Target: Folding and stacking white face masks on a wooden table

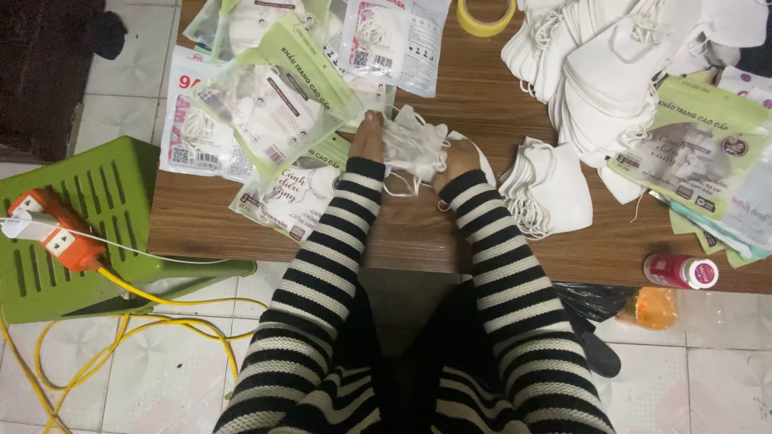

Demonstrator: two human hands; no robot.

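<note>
Under both hands, the wooden table (450,241) runs wide, and on it, right at the centre, sits the action: a small bundle of white masks (414,149) squeezed between the left hand (367,138) and the right hand (458,157). Both hands are closed in on that bundle from either side, fingers curled around it, ear loops spilling out below the grip. Up and to the right of the grip, a big heap of loose masks (619,72) sprawls across the table. To the left of the grip, packets (265,96) of bagged masks overlap, green-topped ones nearest the left hand. Just right of the right hand, a smaller stack (551,189) of masks leans on edge. Farther left, off the table, a green crate (104,201) carries an orange power strip (52,229). Above the grip, a tape roll (486,16); lower right, a small bottle (679,271).
</note>
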